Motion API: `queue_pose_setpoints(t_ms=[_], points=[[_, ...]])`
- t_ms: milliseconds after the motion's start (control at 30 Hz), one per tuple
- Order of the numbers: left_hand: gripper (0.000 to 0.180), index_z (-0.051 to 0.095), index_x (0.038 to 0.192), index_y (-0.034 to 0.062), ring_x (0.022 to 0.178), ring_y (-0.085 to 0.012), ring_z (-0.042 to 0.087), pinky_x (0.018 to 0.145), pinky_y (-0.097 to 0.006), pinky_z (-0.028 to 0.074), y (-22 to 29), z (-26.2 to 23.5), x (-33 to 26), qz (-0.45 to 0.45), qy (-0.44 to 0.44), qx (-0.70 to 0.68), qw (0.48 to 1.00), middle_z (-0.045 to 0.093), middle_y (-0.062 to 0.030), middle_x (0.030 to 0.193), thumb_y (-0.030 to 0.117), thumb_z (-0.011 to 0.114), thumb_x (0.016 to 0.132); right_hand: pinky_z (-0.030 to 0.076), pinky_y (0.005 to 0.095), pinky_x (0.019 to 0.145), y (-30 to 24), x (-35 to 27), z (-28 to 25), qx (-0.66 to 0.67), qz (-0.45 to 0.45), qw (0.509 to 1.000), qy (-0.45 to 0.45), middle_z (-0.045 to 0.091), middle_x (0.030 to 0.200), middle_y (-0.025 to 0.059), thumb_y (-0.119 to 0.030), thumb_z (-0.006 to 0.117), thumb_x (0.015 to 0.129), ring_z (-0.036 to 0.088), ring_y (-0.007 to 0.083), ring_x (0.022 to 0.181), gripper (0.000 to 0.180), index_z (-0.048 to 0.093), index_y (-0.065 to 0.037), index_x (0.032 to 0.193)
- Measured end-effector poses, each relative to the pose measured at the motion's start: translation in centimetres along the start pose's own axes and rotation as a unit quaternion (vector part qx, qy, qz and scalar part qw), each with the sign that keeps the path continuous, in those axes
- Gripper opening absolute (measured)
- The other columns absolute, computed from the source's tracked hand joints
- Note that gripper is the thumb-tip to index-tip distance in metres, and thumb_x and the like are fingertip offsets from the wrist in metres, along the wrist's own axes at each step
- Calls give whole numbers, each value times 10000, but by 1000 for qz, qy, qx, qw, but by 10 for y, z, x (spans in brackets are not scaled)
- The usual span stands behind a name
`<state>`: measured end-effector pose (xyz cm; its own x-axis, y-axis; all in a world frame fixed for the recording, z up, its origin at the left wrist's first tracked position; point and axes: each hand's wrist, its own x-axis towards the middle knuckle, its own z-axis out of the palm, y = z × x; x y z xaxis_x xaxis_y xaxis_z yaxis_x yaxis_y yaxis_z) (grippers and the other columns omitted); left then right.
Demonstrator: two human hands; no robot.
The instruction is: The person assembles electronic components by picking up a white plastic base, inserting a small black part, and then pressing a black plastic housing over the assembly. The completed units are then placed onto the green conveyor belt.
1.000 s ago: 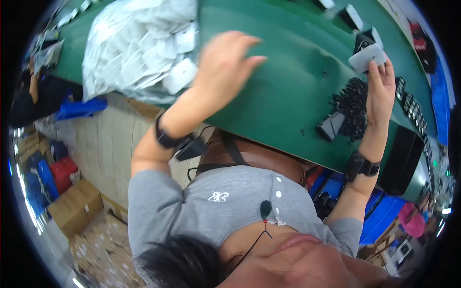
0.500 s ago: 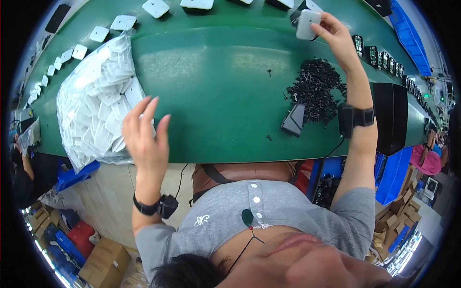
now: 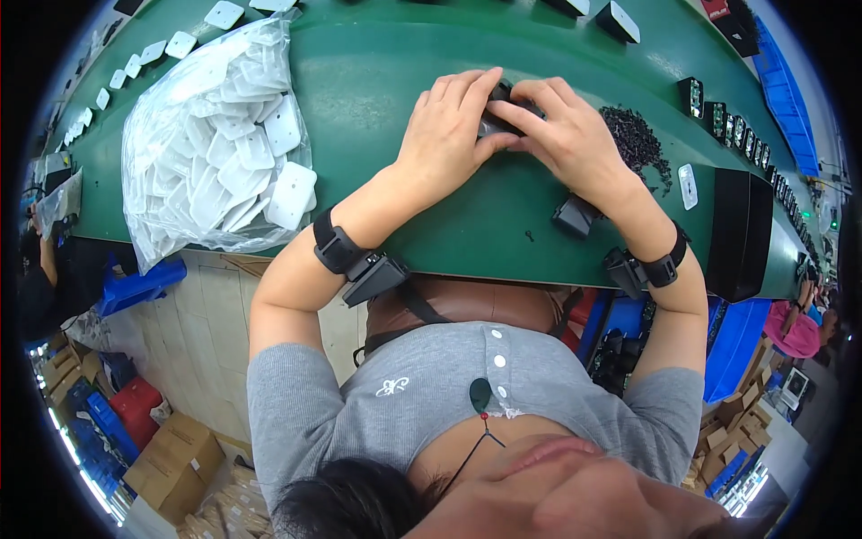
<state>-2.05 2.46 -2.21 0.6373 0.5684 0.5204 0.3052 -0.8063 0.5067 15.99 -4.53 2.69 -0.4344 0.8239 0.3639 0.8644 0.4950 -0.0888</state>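
left hand (image 3: 440,135) and right hand (image 3: 575,139) curled round a black casing (image 3: 500,92), upper centre, green desk (image 3: 368,81), cardboard box (image 3: 175,467) lower left

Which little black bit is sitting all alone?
The lone bit on the green table, left of the dark block; the others in view lie in or right by the heap.

A grey, short-sleeved shirt (image 3: 435,368) has round white buttons (image 3: 499,361), a curling white motif (image 3: 392,386) on the chest and white lacy trim (image 3: 513,413) at the neckline. A dark cord (image 3: 488,435) carries a red bead (image 3: 484,416) and a dark green, teardrop-shaped pendant (image 3: 481,395). The left wrist strap (image 3: 333,247) and right wrist strap (image 3: 664,269) are black, each with a boxy black module (image 3: 377,280).
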Motion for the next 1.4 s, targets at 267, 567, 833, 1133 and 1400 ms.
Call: queue_pose_setpoints(t_ms=[267,567,833,1133,1400], points=[[759,421,1344,4,1117,-322,518,910,-412,435,-8,4,-5,25,-18,19,999,570,-141,1186,198,791,711,513,325,809,10,-11,10,179,168,969,4,562,1116,95,-72,723,787,594,224,940,507,545,-95,1261],[750,439,1307,-14,1089,-300,513,903,-413,438,-3,5,-3,46,-33,70,996,559,-147,1179,223,801,695,496,276,802,35,-37,-23,188,278,935,117,623,921,58,35,581,858,622,144,843,332,603,-60,1176],[615,506,1134,-18,950,-319,535,820,-365,479,1,5,5,30,-67,89,993,560,-135,1010,237,818,669,480,335,720,10,-53,-29,17,219,976,-8,582,822,55,-203,731,789,586,226,788,218,635,-72,934],[395,544,1153,36,954,-406,613,798,-425,493,-7,-20,5,-132,-98,-17,986,621,-202,1093,143,717,815,495,391,752,11,-70,-36,-77,301,949,-52,563,951,94,-298,772,695,569,286,910,377,602,-75,948],[464,513,1329,87,624,-98,536,542,-229,450,-17,-17,10,-89,-126,-116,981,567,-101,1065,-77,501,895,524,418,712,17,-96,-2,44,303,951,32,557,904,112,-163,692,762,593,303,868,196,581,-54,882]])
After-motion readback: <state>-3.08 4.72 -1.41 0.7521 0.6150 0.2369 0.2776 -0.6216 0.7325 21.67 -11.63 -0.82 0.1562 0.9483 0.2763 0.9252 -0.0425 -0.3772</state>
